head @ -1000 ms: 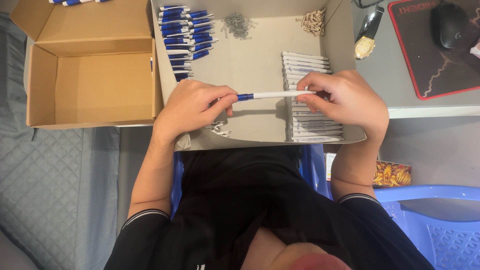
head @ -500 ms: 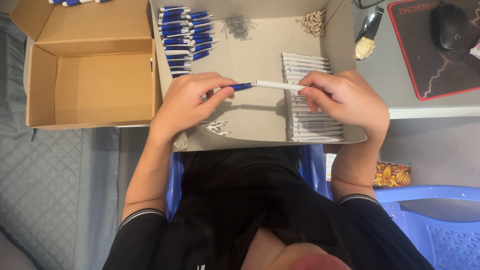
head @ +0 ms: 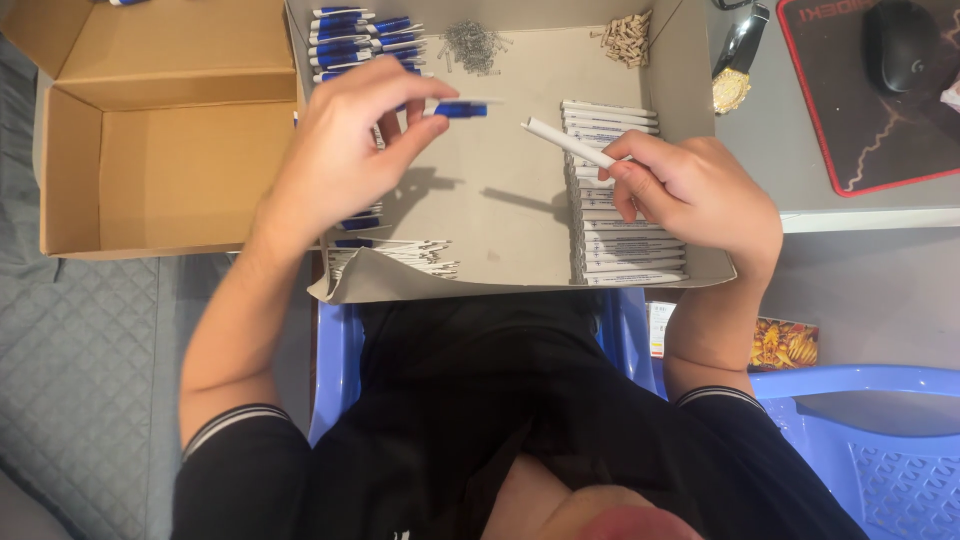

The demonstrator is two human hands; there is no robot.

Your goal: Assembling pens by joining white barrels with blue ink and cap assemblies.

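An open cardboard box (head: pixel 180 150) stands to the left of the flat tray (head: pixel 500 200), its inside bare and brown. The tray, a shallow cardboard one, lies in front of the person and holds sorted pen parts. A stack of white barrels (head: pixel 620 200) runs down the tray's right side. A heap of blue caps (head: pixel 355 35) fills its far left corner. A few finished pens (head: pixel 400 255) lie at its near left edge. A small pile of metal springs (head: pixel 470 45) and a pile of tan plugs (head: pixel 630 35) sit along its far wall.

The right hand (head: pixel 690 190), over the barrel stack, has its fingers closed round one white barrel (head: pixel 568 143); its long axis slants across the tray, free end pointing up-left toward the tray's middle. The left hand (head: pixel 345 150), above the tray's left half, pinches a blue cap piece (head: pixel 460 110) between thumb and forefinger; it lies roughly level, its thin white tip pointing right toward the barrel, a clear gap between them.
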